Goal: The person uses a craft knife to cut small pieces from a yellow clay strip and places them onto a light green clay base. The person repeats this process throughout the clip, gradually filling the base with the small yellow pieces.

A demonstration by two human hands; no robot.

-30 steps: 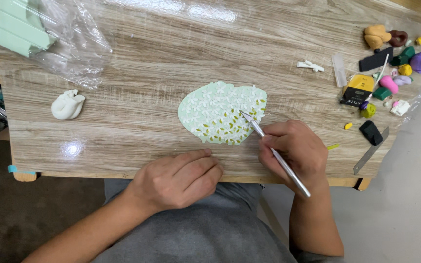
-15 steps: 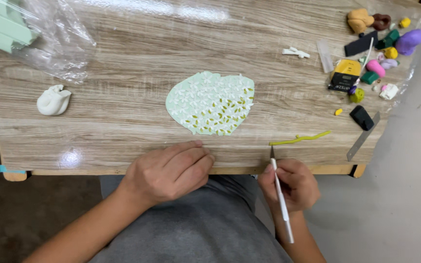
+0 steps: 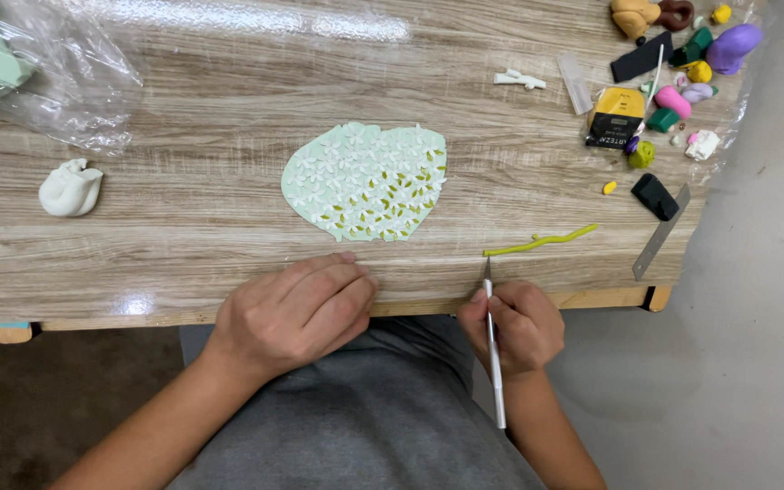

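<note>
Right hand (image 3: 512,327) grip holding craft knife (image 3: 494,349), blade tip by yellow clay strip (image 3: 540,241), left hand (image 3: 297,308) flat on table (image 3: 210,236) edge

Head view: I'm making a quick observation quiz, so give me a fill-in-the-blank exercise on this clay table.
1. The right hand holds a thin craft ____.
2. The left hand rests flat on the table's near ____.
3. The pale green clay sheet carries small ____ flowers.
4. The thin clay strip near the blade tip is yellow-____.

Missing words: knife; edge; white; green.
</note>
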